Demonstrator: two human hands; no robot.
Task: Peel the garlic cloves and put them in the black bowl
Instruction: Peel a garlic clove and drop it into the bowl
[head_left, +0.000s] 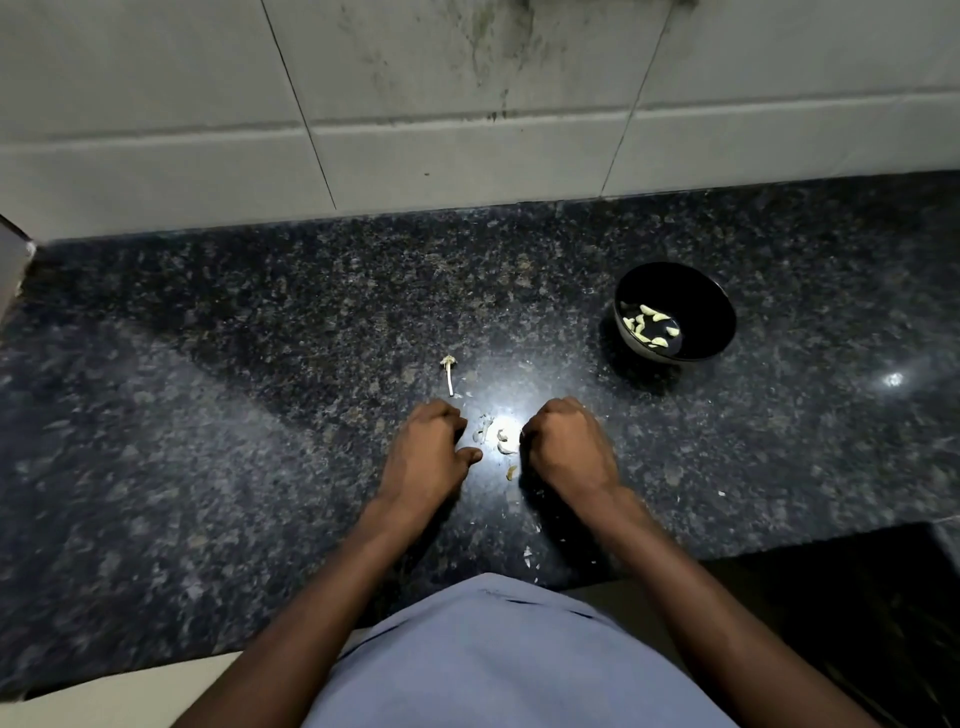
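While both fists curl on granite, left grip (426, 447) and right grip (563, 447) flank garlic cloves (503, 440), holdings unclear.

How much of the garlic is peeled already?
Quite a lot: several peeled cloves lie in the round black bowl, and a bare garlic stalk lies on the speckled dark granite counter. Whether the left hand or right hand holds anything is hidden. A few pale garlic pieces between them remain.
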